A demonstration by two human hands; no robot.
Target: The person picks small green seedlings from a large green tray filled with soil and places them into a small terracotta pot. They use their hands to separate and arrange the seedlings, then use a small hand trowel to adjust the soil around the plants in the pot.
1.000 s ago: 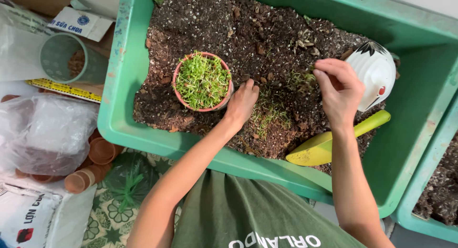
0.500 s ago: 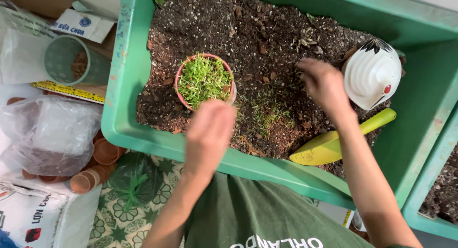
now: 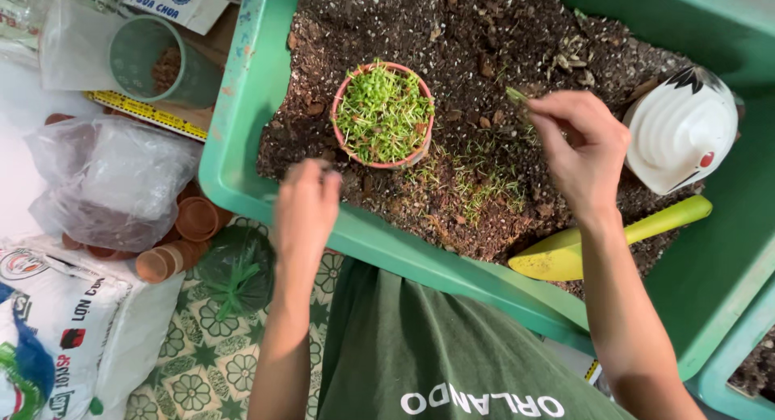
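Green tub [image 3: 242,137]: right hand [image 3: 581,149] raised mid-soil, pinching a sprout [image 3: 517,94]; left hand [image 3: 307,210] loosely curled, empty, at near rim beside seedling pot [image 3: 383,113].

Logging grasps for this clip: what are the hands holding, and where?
Right hand pinches a tiny green seedling at its fingertips. Left hand is blurred; a hold cannot be told.

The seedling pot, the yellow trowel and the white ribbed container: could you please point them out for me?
seedling pot [image 3: 383,113], head view, on the green sprouts filling it.
yellow trowel [image 3: 557,257], head view, on its blade.
white ribbed container [image 3: 678,133], head view, on its ribbed side.
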